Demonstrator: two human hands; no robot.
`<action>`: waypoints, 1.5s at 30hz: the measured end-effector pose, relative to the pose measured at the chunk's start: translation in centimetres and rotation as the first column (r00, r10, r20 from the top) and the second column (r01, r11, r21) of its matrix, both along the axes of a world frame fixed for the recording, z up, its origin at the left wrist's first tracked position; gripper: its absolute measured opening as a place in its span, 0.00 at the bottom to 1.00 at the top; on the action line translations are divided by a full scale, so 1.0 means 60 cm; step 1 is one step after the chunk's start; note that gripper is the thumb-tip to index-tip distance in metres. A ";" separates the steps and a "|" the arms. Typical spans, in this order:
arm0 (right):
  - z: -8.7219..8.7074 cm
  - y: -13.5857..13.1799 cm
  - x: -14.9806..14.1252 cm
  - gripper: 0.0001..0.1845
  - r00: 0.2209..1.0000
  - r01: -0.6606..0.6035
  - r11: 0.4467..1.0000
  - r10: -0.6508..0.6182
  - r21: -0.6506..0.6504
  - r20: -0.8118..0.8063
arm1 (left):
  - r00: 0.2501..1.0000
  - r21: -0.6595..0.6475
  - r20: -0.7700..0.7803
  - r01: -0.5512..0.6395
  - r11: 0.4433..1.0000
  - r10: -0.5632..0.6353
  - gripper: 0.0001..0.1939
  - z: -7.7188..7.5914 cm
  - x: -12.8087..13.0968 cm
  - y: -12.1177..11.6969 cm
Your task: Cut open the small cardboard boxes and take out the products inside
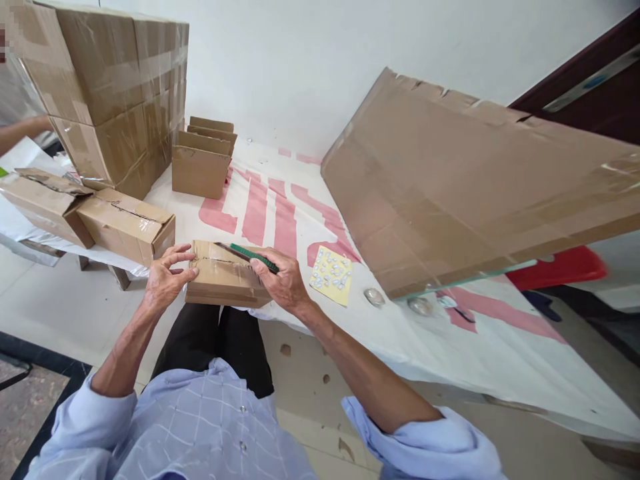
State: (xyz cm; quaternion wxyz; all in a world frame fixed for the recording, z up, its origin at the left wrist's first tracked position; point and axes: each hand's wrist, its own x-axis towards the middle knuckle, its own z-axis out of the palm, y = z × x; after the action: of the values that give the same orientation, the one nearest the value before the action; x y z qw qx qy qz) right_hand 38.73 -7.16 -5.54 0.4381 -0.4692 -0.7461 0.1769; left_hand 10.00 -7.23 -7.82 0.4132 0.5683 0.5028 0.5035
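A small closed cardboard box (225,288) lies at the near edge of the cloth-covered table, with a ragged dark seam along its taped top. My left hand (169,275) is at the box's left end, its thumb and bent fingers gripping the corner. In my right hand (284,279) is a green-handled utility knife (254,257), its dark blade pointing left above the box top. The right fingers wrap the handle near the box's right end, partly hiding that end. Whether the blade touches the cardboard I cannot tell.
Two cardboard boxes (125,220) with torn seams lie to the left, before a tall stack of taped boxes (117,87). An open-topped box (200,170) stands behind. A yellow sticker sheet (331,275), tape rolls (374,297) and a large leaning cardboard panel (465,187) are rightward. Another person's arm (25,132) shows far left.
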 end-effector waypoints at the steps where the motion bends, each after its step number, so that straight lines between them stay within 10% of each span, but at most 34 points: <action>1: -0.004 -0.001 -0.002 0.19 0.999 0.034 0.999 -0.034 0.012 -0.033 | 0.997 0.039 -0.081 -0.017 0.999 0.020 0.15 0.002 0.002 -0.001; 7: -0.009 -0.009 -0.011 0.20 0.986 0.126 0.990 -0.118 0.065 -0.117 | 0.827 0.289 -0.518 -0.074 0.954 0.221 0.08 0.020 0.022 -0.013; 18: -0.012 -0.005 -0.013 0.20 0.988 0.135 0.986 -0.127 0.098 -0.082 | 0.990 -0.074 0.128 -0.051 0.996 0.060 0.23 0.003 0.015 -0.021; 30: 0.000 -0.009 0.003 0.16 0.999 0.016 0.989 -0.020 0.149 0.028 | 0.968 0.110 -0.191 -0.142 0.984 0.161 0.16 0.016 0.024 -0.028; 45: 0.052 -0.013 0.049 0.12 0.925 -0.055 0.997 0.031 0.054 0.380 | 0.968 0.212 -0.220 -0.070 0.975 0.117 0.16 0.007 0.027 -0.026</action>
State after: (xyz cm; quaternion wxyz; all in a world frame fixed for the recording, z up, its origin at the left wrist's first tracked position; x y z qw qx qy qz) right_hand 41.68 -7.92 -2.43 0.2965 -0.4639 -0.8319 0.0687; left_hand 11.64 -8.80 -7.40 0.2676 0.6376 0.5199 0.5015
